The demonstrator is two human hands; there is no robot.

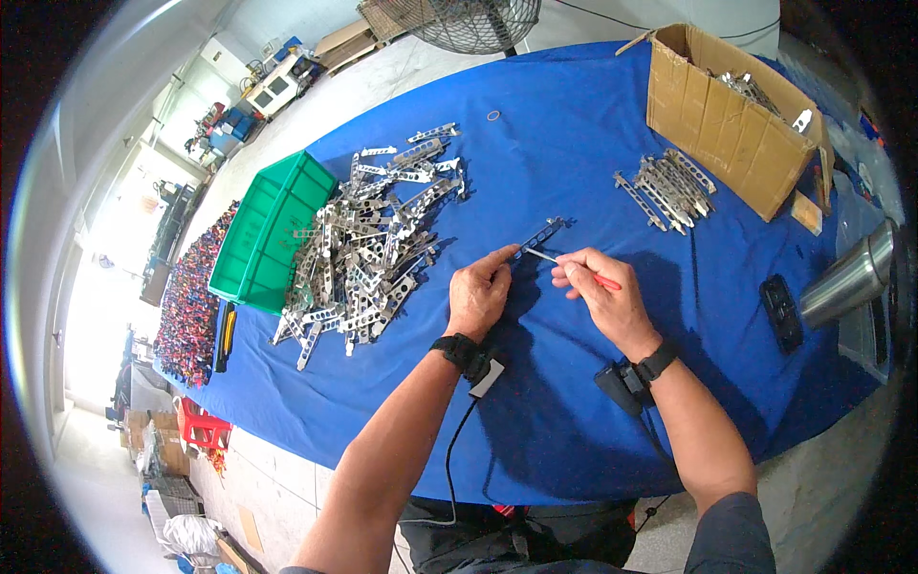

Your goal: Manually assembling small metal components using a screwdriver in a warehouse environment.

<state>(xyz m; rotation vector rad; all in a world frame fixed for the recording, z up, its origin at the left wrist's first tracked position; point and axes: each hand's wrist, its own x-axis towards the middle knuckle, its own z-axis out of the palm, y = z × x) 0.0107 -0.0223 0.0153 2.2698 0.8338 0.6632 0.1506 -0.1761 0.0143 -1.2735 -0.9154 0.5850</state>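
A narrow silver metal strip with a row of holes (pixel 543 234) lies on the blue cloth, its far end pointing up and right. My left hand (pixel 480 295) is closed at its near end, with the index finger stretched along it and pressing it down. Between the fingers of my right hand (pixel 606 298) is a slim tool with a red handle (pixel 606 282) and a thin pale shaft. The shaft's tip meets the strip just beside my left fingertip. Its exact kind cannot be made out.
Left of my hands spreads a large heap of similar strips (pixel 368 249), against a tipped green bin (pixel 273 230). A neater pile of strips (pixel 669 188) lies right, before a cardboard box (pixel 732 120). A steel cylinder (pixel 849 275) stands at the right edge. Cables trail from both wristbands.
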